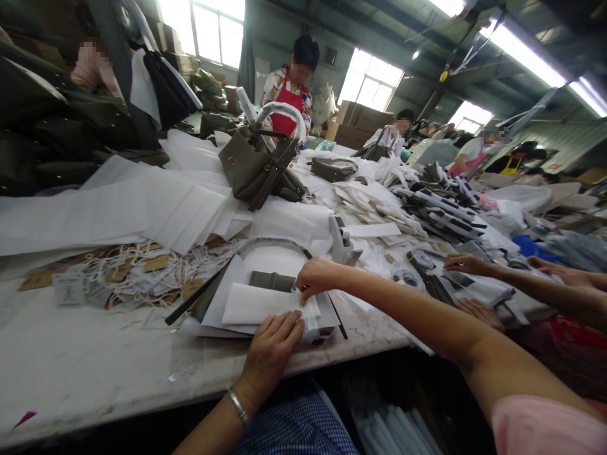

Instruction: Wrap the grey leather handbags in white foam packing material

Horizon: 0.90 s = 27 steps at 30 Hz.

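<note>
A dark olive handbag (203, 302) lies on the table in front of me, with a wide white sheet (215, 319) over it. On that sheet rest a folded piece of white foam wrap (253, 305) and an olive strip (272, 281), partly covered by the foam. The bag's handle (272, 241), in a pale wrapping, arches behind. My left hand (275, 341) lies flat on the near edge of the foam, fingers stretched out. From the right, my right hand (317, 278) pinches the foam's right end; its fingertips are partly hidden.
Tags with white strings (152, 268) lie heaped at left, before stacked white sheets (142, 202). Another olive handbag (251, 161) stands behind. Wrapped straps (441, 202) pile up at right. A co-worker's hands (469, 265) handle a bag there; a person in a red apron (289, 104) stands opposite.
</note>
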Each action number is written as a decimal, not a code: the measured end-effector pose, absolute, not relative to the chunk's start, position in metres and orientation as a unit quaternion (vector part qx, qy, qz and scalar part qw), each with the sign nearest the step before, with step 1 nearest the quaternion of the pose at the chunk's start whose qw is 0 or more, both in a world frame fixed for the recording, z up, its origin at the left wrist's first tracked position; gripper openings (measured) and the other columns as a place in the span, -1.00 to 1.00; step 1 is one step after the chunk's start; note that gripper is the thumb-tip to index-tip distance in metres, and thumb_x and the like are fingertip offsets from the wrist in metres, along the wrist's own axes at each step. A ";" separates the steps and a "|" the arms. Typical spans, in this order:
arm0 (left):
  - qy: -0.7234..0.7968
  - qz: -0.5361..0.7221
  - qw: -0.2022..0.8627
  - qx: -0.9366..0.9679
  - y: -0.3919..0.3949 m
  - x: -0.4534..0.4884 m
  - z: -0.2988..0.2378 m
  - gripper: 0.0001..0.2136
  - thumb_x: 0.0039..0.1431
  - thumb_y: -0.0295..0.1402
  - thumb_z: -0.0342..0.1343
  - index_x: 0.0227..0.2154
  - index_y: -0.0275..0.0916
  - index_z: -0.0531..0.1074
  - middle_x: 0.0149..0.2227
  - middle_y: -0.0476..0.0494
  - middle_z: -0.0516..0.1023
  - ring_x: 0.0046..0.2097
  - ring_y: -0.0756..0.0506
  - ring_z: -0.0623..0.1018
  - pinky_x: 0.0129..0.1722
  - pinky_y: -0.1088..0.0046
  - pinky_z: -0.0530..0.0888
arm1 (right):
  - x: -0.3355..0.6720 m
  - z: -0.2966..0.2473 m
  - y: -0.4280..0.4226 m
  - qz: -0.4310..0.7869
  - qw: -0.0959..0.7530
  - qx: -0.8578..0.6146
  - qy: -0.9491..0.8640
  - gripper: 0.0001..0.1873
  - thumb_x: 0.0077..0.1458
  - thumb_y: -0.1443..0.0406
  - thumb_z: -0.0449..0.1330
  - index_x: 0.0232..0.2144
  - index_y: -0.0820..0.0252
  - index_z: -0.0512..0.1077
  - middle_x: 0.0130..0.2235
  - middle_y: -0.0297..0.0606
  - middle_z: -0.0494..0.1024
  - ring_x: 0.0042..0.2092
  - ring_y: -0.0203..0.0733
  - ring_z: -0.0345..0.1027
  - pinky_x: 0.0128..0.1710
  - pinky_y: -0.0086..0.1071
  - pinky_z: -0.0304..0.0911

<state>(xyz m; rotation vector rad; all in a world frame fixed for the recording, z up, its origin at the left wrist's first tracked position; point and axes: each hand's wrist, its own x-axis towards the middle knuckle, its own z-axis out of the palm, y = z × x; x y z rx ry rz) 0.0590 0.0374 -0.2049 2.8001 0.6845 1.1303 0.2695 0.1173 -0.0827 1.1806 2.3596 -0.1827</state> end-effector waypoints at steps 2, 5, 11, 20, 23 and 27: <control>0.215 0.357 0.021 0.909 0.038 0.059 -0.202 -0.72 0.41 -0.49 -0.16 -0.06 -0.19 0.46 0.18 -0.06 0.45 0.08 -0.16 0.47 0.07 0.23 0.32 | 0.269 -0.082 0.119 -0.068 0.250 0.428 0.866 -0.70 0.19 0.00 0.26 -0.29 0.05 0.63 -0.35 -0.24 0.65 -0.32 -0.18 0.46 -0.47 -0.38 -0.08; 0.214 0.343 0.033 0.914 0.040 0.060 -0.199 -0.75 0.37 -0.52 -0.07 -0.05 -0.18 0.45 0.16 -0.03 0.48 0.03 -0.15 0.49 0.04 0.26 0.35 | 0.266 -0.079 0.124 -0.085 0.261 0.414 0.868 -0.76 0.21 0.08 0.26 -0.25 0.06 0.63 -0.29 -0.24 0.66 -0.28 -0.18 0.46 -0.46 -0.38 -0.05; 0.228 0.338 0.058 0.911 0.039 0.062 -0.201 -0.72 0.26 -0.55 0.11 0.00 -0.19 0.43 0.11 -0.02 0.52 0.02 -0.15 0.48 0.05 0.26 0.35 | 0.259 -0.071 0.134 -0.117 0.304 0.400 0.857 -0.88 0.20 0.28 0.30 -0.21 0.07 0.64 -0.25 -0.29 0.66 -0.23 -0.23 0.46 -0.39 -0.42 0.02; 0.230 0.355 0.054 0.905 0.039 0.064 -0.204 -0.72 0.27 -0.55 0.11 0.00 -0.19 0.43 0.07 -0.04 0.55 0.01 -0.13 0.49 0.03 0.27 0.37 | 0.245 -0.077 0.145 -0.147 0.348 0.421 0.825 -0.90 0.13 0.29 0.34 -0.33 0.19 0.66 -0.41 -0.29 0.64 -0.37 -0.27 0.44 -0.43 -0.45 0.07; 0.232 0.360 0.052 0.902 0.039 0.064 -0.205 -0.74 0.28 -0.54 0.09 -0.01 -0.20 0.44 0.06 -0.06 0.55 0.01 -0.13 0.50 0.02 0.27 0.39 | 0.241 -0.080 0.147 -0.159 0.357 0.426 0.816 -0.90 0.11 0.29 0.35 -0.40 0.20 0.65 -0.47 -0.31 0.63 -0.40 -0.29 0.44 -0.42 -0.47 0.09; 0.234 0.351 0.064 0.905 0.039 0.064 -0.206 -0.74 0.27 -0.54 0.10 -0.01 -0.20 0.44 0.08 -0.05 0.55 0.02 -0.14 0.49 0.03 0.25 0.40 | 0.242 -0.081 0.144 -0.154 0.351 0.453 0.805 -0.87 0.10 0.23 0.34 -0.40 0.15 0.65 -0.46 -0.34 0.62 -0.38 -0.26 0.46 -0.41 -0.47 0.12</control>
